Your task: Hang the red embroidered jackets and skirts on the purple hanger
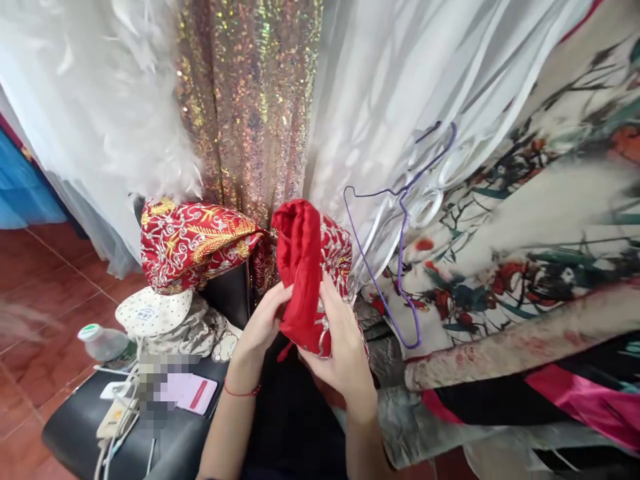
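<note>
In the middle of the frame both hands grip a red embroidered cloth [306,267], bunched into a tall fold that rises above the fingers. The left hand [263,325], with a red string at its wrist, pinches the cloth's lower left edge from the side. The right hand [340,347] cups the lower right part, thumb laid over the silver-stitched face, fingers closed behind it. The cloth's bottom tip hangs between the two palms.

Just left of the cloth, a second red and gold garment [193,243] lies draped over a dark chair back [230,293]. Below it, in the lower left of the frame, a white perforated cap [153,312] and a plastic bottle [103,341] sit on a black seat [75,433] with cables. To the right of the hands a purple wire hanger [400,233] hangs against white and floral fabrics [525,220]. A sequinned dress [245,100] hangs at upper centre.
</note>
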Demonstrator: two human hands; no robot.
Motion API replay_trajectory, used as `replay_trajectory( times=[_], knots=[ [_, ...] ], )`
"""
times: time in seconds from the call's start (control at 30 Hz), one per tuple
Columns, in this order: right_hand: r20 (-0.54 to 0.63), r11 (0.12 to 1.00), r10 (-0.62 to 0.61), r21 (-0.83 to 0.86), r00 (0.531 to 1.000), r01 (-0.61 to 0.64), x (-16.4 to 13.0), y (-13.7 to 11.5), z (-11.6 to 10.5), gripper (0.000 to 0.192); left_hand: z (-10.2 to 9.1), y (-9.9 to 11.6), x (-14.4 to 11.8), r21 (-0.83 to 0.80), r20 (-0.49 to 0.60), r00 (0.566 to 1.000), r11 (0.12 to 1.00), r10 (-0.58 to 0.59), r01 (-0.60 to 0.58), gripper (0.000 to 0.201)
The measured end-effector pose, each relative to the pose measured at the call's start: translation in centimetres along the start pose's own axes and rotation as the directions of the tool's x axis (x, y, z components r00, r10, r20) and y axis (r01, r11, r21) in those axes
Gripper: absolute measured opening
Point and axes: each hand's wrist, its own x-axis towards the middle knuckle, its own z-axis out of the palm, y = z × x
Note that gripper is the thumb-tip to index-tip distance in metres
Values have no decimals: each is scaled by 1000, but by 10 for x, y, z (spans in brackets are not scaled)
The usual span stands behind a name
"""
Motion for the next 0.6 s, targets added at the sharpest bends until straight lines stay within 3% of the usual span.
replay_trajectory(
  times=[0.17,0.3,0.37,0.43,0.53,0.6],
  knots=[
    [-204,993,34,121,978,-9,-5,3,-2,60,-10,14,2,-11,-59,998,999,30,-31,25],
    [-432,988,150,100,889,-118,-8,3,0,33,-16,13,-2,36,-113,993,999,26,-22,28],
    [-548,978,203,77,811,-193,-10,5,1,22,-16,9,-5,49,-99,995,999,12,-8,30],
    [-652,951,287,104,702,-292,-13,8,-2,16,-17,6,-5,39,-109,994,999,25,-21,32],
    [-765,889,409,210,498,-406,-21,14,-14,18,-22,6,1,-2,-236,964,992,121,-125,34],
    [-819,890,398,236,413,-390,-27,17,-24,17,-27,9,7,-10,-334,922,977,196,-212,37]
  ],
)
